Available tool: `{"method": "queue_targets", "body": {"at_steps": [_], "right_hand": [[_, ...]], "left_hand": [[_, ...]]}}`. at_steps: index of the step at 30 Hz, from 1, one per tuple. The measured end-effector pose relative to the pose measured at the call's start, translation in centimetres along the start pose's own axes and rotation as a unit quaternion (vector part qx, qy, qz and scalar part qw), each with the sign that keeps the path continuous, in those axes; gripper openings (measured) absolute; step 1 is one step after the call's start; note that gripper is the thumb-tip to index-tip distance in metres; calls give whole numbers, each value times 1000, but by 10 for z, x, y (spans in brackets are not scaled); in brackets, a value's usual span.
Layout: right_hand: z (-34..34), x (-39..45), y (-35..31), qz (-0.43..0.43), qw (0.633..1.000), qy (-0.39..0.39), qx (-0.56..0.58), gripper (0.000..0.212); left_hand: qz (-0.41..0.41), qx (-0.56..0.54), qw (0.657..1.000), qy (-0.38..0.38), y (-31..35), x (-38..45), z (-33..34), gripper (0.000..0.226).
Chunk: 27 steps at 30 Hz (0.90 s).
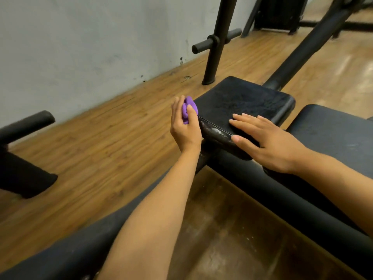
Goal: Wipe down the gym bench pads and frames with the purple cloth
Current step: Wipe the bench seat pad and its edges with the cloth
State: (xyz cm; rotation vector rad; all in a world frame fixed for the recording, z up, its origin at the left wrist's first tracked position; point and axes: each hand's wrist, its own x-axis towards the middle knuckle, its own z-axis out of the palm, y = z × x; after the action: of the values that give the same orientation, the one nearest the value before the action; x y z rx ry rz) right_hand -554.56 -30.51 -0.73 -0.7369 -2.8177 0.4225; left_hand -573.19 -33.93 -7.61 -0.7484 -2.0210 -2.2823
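Observation:
A black bench pad [242, 100] sits in the middle of the view, with white dusty marks along its near stitched edge. My left hand [184, 128] is at the pad's left side, holding a bunched purple cloth [188, 109] pressed against that side edge. My right hand [268, 138] lies flat on the pad's near right corner, fingers spread, holding nothing. A second black pad [333, 134] lies to the right. Thick black frame tubes [272, 190] run below the pads toward the bottom of the view.
A black upright post with a horizontal peg [217, 40] stands on the wooden floor [113, 142] behind the pad. Another black padded machine part [22, 154] is at the left. A grey wall [80, 47] runs along the left. More dark equipment [280, 13] stands at the back right.

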Motion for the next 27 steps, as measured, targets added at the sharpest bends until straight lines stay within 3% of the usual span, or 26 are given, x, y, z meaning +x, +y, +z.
{"method": "queue_targets", "body": {"at_steps": [2,4,6,9,11,16,18,20,24,27], "right_hand": [[-1,-1,1,2,1000,5,15,69],[0,-2,0,3,1000,13,23,66],[2,-1,-1,8,999,23,22,62],[4,-2,-1,9,999,38,15,57],[5,-2,-2,8,999,42,11,55],[3,-3,-1,12,999,36,29,57],[3,-4,-2,14,998,43,38,60],[4,-3,-2,19,998,45,40,61],[5,-1,-1,14,996,55,62,48],[5,-1,1,8,995,58,76,42]], "left_hand": [[-67,-45,996,33,5,7,5,34],[-85,-60,993,59,6,4,8,36],[-42,-48,997,53,6,-20,11,40],[86,-33,995,-30,8,-78,13,48],[122,-8,992,-43,6,-74,14,50],[-111,-56,990,69,5,5,12,42],[-129,-77,986,78,7,8,11,43],[-68,-62,994,60,9,-22,14,45],[110,-29,992,-62,14,-122,19,49],[139,-20,988,-68,11,-124,24,53]]}}
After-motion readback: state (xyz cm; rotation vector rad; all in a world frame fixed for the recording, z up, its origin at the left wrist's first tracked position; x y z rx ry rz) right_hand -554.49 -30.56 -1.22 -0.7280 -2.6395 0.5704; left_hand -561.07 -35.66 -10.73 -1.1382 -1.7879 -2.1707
